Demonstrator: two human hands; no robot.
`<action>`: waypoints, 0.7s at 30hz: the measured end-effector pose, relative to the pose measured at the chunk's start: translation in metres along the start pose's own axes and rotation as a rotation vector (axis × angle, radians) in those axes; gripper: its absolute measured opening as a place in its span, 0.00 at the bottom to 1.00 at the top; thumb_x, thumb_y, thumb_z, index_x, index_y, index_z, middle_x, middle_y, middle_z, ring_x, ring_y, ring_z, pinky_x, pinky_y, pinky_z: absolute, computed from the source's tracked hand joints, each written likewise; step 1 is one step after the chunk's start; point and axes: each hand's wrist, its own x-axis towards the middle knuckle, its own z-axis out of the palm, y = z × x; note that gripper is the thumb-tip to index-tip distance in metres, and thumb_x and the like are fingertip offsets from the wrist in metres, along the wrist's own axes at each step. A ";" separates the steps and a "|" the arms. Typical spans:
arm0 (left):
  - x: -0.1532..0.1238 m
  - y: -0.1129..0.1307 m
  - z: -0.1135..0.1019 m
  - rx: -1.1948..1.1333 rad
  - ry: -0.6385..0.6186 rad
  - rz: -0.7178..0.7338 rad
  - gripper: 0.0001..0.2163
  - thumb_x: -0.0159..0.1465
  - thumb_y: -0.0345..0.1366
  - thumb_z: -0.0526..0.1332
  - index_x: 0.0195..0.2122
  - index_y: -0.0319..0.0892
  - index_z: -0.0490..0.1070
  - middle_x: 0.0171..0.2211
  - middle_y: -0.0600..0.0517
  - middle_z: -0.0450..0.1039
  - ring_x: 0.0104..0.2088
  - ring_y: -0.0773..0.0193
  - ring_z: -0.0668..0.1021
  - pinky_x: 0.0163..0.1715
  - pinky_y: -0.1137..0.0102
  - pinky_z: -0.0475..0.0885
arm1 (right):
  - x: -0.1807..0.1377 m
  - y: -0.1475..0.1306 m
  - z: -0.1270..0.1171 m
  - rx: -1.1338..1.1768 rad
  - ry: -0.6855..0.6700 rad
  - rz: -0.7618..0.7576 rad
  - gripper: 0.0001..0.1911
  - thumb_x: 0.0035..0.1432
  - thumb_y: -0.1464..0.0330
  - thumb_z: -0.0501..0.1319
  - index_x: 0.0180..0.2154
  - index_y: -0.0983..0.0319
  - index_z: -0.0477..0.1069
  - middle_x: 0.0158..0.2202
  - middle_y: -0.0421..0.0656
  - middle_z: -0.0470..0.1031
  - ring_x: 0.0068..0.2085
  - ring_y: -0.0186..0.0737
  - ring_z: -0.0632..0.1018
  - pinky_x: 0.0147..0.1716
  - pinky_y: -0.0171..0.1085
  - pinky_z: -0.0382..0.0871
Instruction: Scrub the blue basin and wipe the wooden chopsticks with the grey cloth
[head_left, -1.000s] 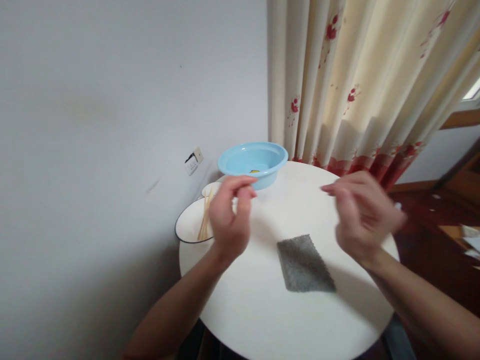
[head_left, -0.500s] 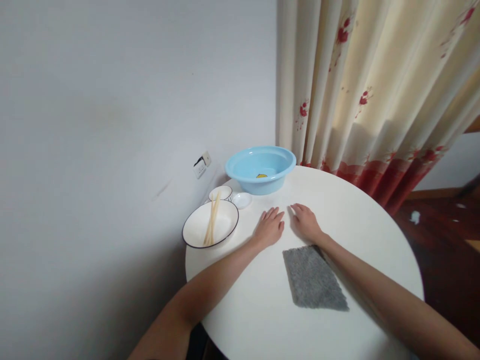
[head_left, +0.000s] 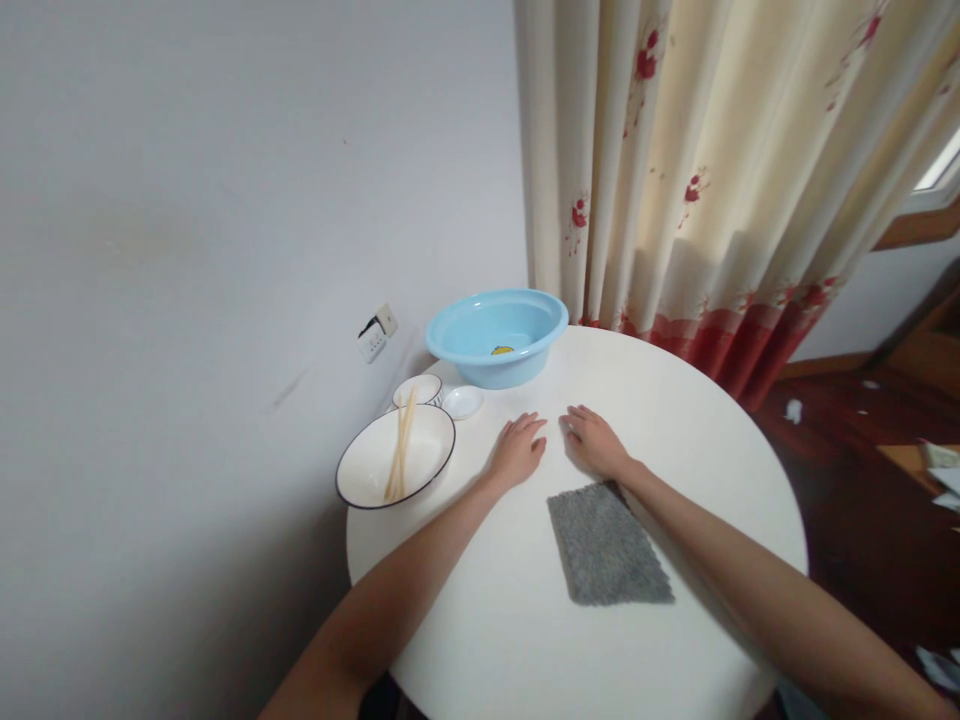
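Note:
My left hand (head_left: 519,449) lies on the white round table (head_left: 495,620), fingers stretched out and holding nothing. A short gap to its right, my right hand (head_left: 592,440) also rests flat and open on the tabletop. Just below the right hand is a grey cloth (head_left: 609,548), one corner partly covered by my right forearm. To the left of my left hand stands a large white bowl (head_left: 367,465) with a dark rim, and chopsticks (head_left: 402,450) lean in it. Behind it are a smaller white bowl (head_left: 420,388) and a small white dish (head_left: 463,402).
A light blue basin (head_left: 499,372) with a yellow picture inside stands at the table's far side. A wall with a socket (head_left: 372,341) borders the left. Patterned curtains (head_left: 675,240) hang behind. Papers lie on the dark floor at right.
The view has swung slightly to the right, so everything appears shifted left. Both hands remain in place on the table, still open.

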 end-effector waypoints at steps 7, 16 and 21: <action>0.030 0.013 -0.045 -0.255 0.463 -0.008 0.25 0.68 0.31 0.58 0.67 0.43 0.61 0.65 0.38 0.63 0.50 0.57 0.80 0.46 0.61 0.81 | 0.000 0.001 -0.007 0.010 -0.015 -0.061 0.18 0.63 0.76 0.56 0.52 0.65 0.78 0.63 0.54 0.74 0.66 0.47 0.72 0.70 0.46 0.57; 0.098 0.004 -0.070 -0.103 0.518 -0.139 0.23 0.69 0.32 0.60 0.65 0.37 0.64 0.64 0.34 0.62 0.62 0.47 0.72 0.64 0.51 0.69 | 0.001 0.004 -0.005 0.053 -0.002 -0.042 0.19 0.63 0.77 0.57 0.52 0.64 0.78 0.63 0.53 0.74 0.66 0.47 0.72 0.69 0.46 0.58; 0.110 -0.004 -0.062 -0.114 0.513 -0.144 0.15 0.68 0.30 0.60 0.55 0.38 0.74 0.51 0.39 0.70 0.56 0.49 0.75 0.63 0.52 0.69 | 0.004 0.009 -0.010 0.141 0.009 0.018 0.19 0.63 0.76 0.55 0.51 0.63 0.79 0.60 0.52 0.77 0.62 0.46 0.76 0.65 0.43 0.64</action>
